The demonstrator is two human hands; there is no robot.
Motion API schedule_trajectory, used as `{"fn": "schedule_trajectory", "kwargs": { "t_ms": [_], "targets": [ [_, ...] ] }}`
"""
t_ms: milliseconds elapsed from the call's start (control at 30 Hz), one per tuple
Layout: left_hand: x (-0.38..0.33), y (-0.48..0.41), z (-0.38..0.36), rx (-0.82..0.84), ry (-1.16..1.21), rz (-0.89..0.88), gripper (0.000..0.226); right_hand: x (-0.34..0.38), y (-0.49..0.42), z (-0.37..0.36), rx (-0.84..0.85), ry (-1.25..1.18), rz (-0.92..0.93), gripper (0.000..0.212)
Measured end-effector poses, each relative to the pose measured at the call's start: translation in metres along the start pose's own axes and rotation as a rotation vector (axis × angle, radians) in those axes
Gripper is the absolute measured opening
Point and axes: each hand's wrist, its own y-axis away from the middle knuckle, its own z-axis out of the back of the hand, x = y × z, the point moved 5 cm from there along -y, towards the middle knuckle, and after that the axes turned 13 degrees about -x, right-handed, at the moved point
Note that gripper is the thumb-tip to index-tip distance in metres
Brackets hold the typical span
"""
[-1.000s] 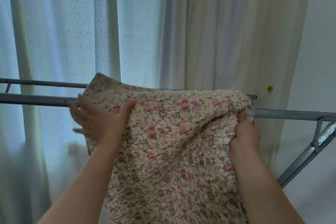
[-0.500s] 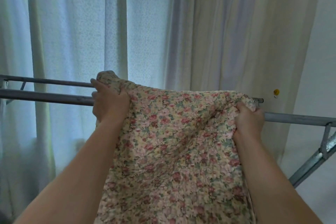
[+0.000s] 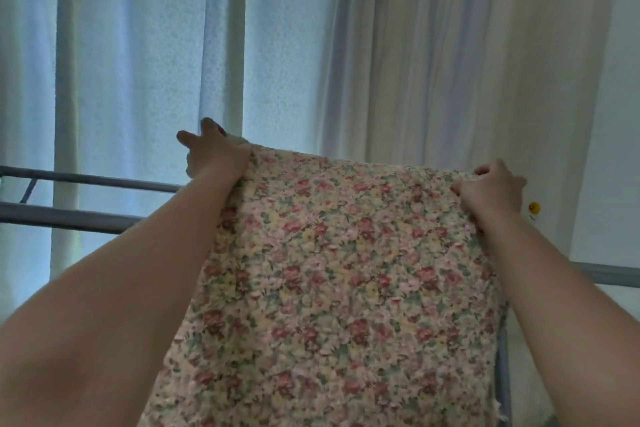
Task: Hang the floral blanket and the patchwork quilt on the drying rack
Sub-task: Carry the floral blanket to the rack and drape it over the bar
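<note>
Curtains fill the far side of the scene, pale and sheer at the left where window light comes through, cream and folded at the right. In front of them hangs the floral blanket, the largest thing near the camera: cream cloth sprinkled with small red, pink and yellow flowers, stretched flat between both hands and falling out of view at the bottom. Its top edge runs from upper left down slightly to the right and stands higher than the rails; whether any of it lies over a rail cannot be told, since the cloth hides that part.

Grey metal rails of the drying rack cross the scene behind the blanket. Two bars show at the left, a nearer thick one and a farther thin one, and one bar comes out again at the right edge, with an upright post beside the blanket's lower right border.

Both bare forearms reach up from the bottom corners. The left hand is clenched on the blanket's upper left corner, two fingers sticking up beyond the cloth. The right hand is closed on the upper right corner, well apart from the left.

A small yellow object sits on the curtain just right of the right hand.
</note>
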Motion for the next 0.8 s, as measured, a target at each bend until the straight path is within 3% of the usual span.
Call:
{"fn": "schedule_trajectory", "kwargs": {
  "t_ms": [133, 233, 300, 367, 433, 733, 800],
  "targets": [
    [0.031, 0.018, -0.045, 0.474, -0.395, -0.111, 0.049, -0.026, 0.012, -0.03, 0.311, 0.397, 0.125, 0.02],
    [0.027, 0.03, -0.059, 0.596, -0.433, -0.248, 0.035, -0.032, 0.022, -0.035, 0.503, 0.478, 0.028, 0.027],
    [0.018, 0.033, -0.056, 0.488, -0.418, -0.339, 0.035, -0.035, 0.022, -0.034, 0.529, 0.462, 0.009, 0.029],
    [0.009, 0.036, -0.041, 0.227, -0.374, -0.439, 0.038, -0.039, 0.02, -0.032, 0.495, 0.449, 0.018, 0.032],
    [0.006, 0.043, -0.024, 0.074, -0.325, -0.504, 0.038, -0.042, 0.018, -0.028, 0.44, 0.454, 0.029, 0.036],
    [0.017, 0.071, 0.011, 0.031, -0.202, -0.511, 0.031, -0.036, 0.025, -0.017, 0.218, 0.49, 0.126, 0.045],
    [0.029, 0.078, 0.024, -0.064, -0.082, -0.488, 0.027, -0.038, 0.024, -0.016, 0.209, 0.473, 0.133, 0.043]
  ]
}}
